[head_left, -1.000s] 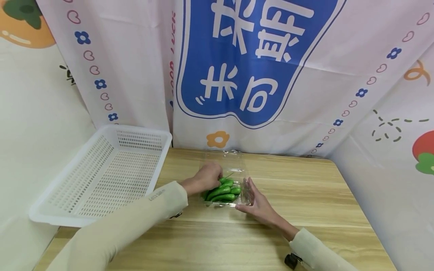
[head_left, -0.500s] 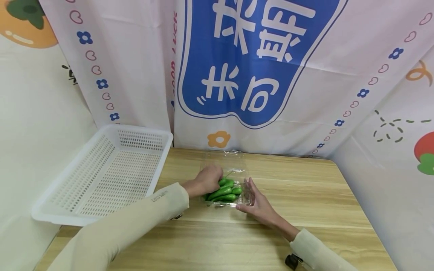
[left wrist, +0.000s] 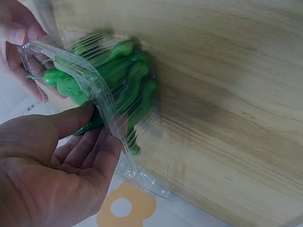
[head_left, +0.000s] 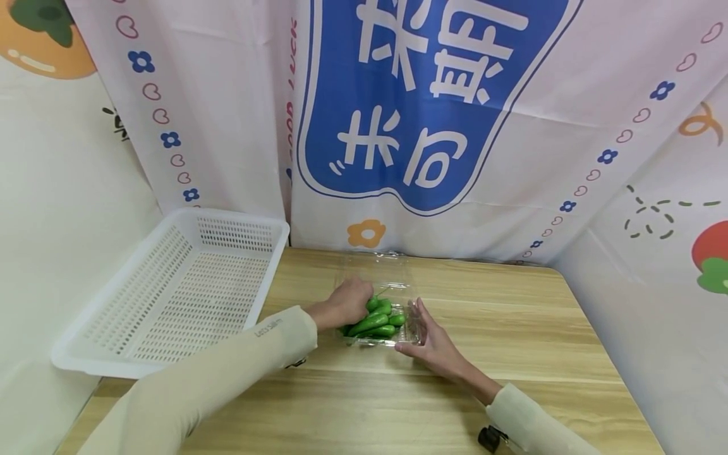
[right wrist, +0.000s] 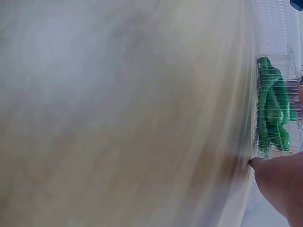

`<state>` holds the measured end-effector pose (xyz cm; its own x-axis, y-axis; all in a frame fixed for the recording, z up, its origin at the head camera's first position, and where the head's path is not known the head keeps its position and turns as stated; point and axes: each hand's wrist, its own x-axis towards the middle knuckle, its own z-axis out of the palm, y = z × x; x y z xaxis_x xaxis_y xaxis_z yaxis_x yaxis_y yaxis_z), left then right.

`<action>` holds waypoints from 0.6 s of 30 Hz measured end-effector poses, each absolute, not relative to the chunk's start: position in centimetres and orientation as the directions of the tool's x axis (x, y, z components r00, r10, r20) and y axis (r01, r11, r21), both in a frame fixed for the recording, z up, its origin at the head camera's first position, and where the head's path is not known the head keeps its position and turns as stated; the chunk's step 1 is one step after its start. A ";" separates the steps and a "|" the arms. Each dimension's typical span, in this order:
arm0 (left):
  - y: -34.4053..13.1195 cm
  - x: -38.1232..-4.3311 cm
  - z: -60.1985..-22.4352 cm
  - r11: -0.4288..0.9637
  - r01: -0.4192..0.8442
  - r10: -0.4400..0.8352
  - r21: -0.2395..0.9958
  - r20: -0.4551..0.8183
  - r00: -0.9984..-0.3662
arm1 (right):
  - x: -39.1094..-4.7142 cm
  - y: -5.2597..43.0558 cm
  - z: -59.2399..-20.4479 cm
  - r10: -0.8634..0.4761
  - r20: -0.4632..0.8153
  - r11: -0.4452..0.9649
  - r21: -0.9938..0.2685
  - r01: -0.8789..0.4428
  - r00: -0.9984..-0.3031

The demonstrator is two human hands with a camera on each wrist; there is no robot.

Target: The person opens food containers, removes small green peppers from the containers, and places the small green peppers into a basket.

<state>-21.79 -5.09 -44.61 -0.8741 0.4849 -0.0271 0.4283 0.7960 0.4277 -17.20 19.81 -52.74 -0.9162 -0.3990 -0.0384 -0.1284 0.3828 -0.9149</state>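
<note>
Several green peppers (head_left: 372,324) lie in a clear plastic box (head_left: 392,265) whose lid stands up behind them in the head view. My left hand (head_left: 349,302) reaches into the box's left side. In the left wrist view, the thumb and curled fingers of this hand (left wrist: 57,175) pinch the tip of a green pepper (left wrist: 90,124); the wall partly covers the fingertips. My right hand (head_left: 438,347) grips the box's right side, thumb at the near corner and fingers farther back. From the right wrist, part of that hand (right wrist: 284,184) shows below the peppers (right wrist: 273,106).
A white perforated basket (head_left: 116,272) stands on the left of the wooden table (head_left: 495,303). A printed curtain (head_left: 250,126) hangs just behind the table's back edge. Black clips (head_left: 490,437) are at the sleeves.
My left hand shifts very slightly within the box, and the peppers beside it move a little. The right hand keeps its grip on the box in the same place.
</note>
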 end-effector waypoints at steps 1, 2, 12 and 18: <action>-5.1 -21.8 -44.5 0.795 0.432 0.488 0.425 -0.025 -0.873 | -17.2 19.8 -52.7 -0.399 -0.040 0.383 -0.915 -0.127 -0.916; -5.2 -21.7 -44.4 0.794 0.430 0.488 0.429 -0.029 -0.873 | -17.2 19.8 -52.8 -0.399 -0.040 0.384 -0.915 -0.127 -0.916; -5.6 -22.0 -43.6 0.783 0.410 0.470 0.467 -0.015 -0.883 | -17.3 19.7 -52.7 -0.414 -0.042 0.370 -0.920 -0.126 -0.909; -5.9 -22.4 -42.9 0.766 0.386 0.461 0.513 -0.021 -0.887 | -17.3 19.8 -52.7 -0.410 -0.040 0.380 -0.916 -0.131 -0.911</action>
